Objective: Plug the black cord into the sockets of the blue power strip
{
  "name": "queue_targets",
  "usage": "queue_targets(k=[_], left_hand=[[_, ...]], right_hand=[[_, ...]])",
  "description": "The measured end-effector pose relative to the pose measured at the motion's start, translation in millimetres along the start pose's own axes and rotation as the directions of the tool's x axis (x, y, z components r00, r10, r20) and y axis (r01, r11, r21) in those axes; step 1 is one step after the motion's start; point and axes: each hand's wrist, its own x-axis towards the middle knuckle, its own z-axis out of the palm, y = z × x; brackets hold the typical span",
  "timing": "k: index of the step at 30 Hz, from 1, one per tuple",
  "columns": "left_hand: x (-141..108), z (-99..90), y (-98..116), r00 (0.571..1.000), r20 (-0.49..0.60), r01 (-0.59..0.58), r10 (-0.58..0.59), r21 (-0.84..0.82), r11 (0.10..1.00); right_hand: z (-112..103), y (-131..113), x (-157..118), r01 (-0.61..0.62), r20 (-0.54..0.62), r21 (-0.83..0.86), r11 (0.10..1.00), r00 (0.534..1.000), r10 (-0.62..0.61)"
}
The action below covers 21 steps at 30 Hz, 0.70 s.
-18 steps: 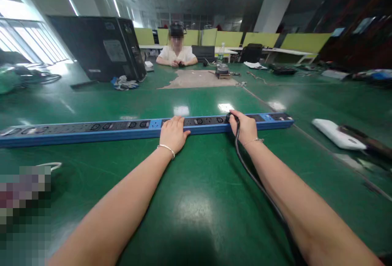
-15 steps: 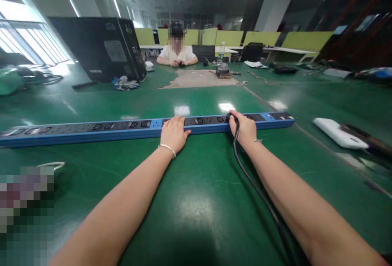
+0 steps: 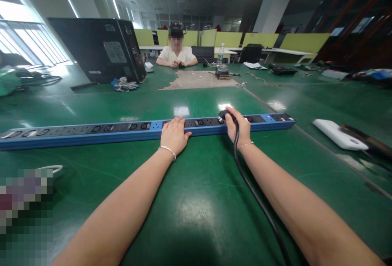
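Note:
A long blue and black power strip (image 3: 128, 129) lies across the green table, its sockets facing up. My left hand (image 3: 175, 134) is over its middle, fingers across the top and thumb along the front side, gripping it. Between the fingers of my right hand (image 3: 240, 126) is a black power plug (image 3: 223, 114), its metal prongs in view and pointing left. The plug is tilted just above the strip's right half, out of any socket. Its black cord (image 3: 251, 188) hangs down beside my right forearm to the bottom edge.
A black computer case (image 3: 101, 49) stands at the back left, with gloves (image 3: 125, 84) by it. Across the table sits a person (image 3: 177, 54) behind brown cardboard (image 3: 196, 79). To the right lies a white device (image 3: 338, 134); a blurred-out object (image 3: 26, 192) is at left.
The plug in my right hand has come up off the strip and tipped left, so its prongs now show. My left hand has stayed in place on the strip.

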Motion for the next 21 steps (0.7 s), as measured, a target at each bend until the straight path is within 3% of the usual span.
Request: queue_targets(k=[4, 10, 15, 21], left_hand=[[2, -1.8, -1, 1.0, -0.015, 0.026, -0.027, -0.045, 0.999], [4, -2.5, -1, 0.994, -0.028, 0.105, -0.107, -0.092, 0.99], [5, 0.1, -2, 0.994, -0.041, 0.098, -0.103, -0.104, 0.99], [5, 1.1, -3, 0.994, -0.057, 0.082, -0.09, -0.122, 0.989]], right_hand=[[15, -23, -6, 0.022, 0.154, 0.112, 0.993, 0.987, -0.039], [42, -53, -9, 0.045, 0.284, 0.161, 0.986, 0.955, -0.09], [56, -71, -13, 0.129, 0.38, 0.025, 0.991, 0.916, -0.129], [64, -85, -12, 0.159, 0.413, -0.166, 0.973, 0.908, -0.077]])
